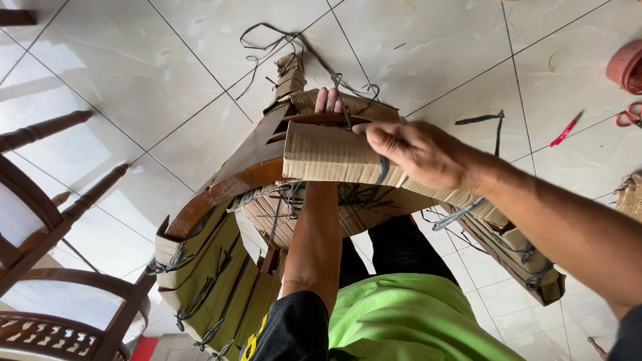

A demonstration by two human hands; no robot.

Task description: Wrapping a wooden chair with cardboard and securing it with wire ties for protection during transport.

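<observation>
A brown wooden chair point(227, 184) lies tipped on the floor, partly wrapped in corrugated cardboard point(321, 154) tied with dark plastic strapping point(382, 167). My left hand point(328, 100) reaches under the cardboard from below; only its fingertips show, gripping the far edge of the chair. On top of the cardboard sleeve rests my right hand point(408, 147), its fingers pinching a strand of the strapping near the wood. More cardboard bound with strapping covers the chair parts at lower left point(200, 274) and right point(521, 254).
Another wooden chair point(47, 220) stands at the left. Loose strapping point(267, 40) lies on the white tiled floor beyond the chair. A pink cutter point(565, 130), red-handled scissors point(628, 115) and a reddish pot point(627, 65) sit at the right.
</observation>
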